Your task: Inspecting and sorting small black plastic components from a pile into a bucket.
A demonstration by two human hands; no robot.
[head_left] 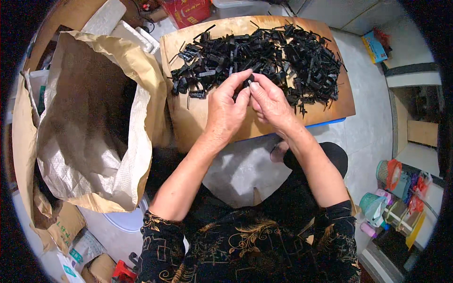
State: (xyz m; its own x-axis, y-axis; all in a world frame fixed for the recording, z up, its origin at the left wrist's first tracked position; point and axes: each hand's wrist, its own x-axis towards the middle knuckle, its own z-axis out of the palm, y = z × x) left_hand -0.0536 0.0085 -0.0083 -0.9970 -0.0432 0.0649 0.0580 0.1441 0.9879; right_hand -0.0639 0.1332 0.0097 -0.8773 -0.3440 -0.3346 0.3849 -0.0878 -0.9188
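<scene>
Currently, left hand point(225, 107) and right hand point(272, 104) both pinch a small black part point(250, 80) over the table point(188, 126), by the black heap point(240, 53); fingers mostly hide its shape. Good technique: steady one end, work the other gently.

Reference: the light-brown wooden tabletop with rounded corners point(188, 125). Right of the tabletop, pale grey floor tiles point(370, 120) show visible joints and a soft sheen. Beyond the tiles, a white-framed open compartment point(402, 120) has a dark interior. Behind the tabletop, a red printed carton point(187, 12) adjoins a translucent white plastic bin point(238, 8).
</scene>
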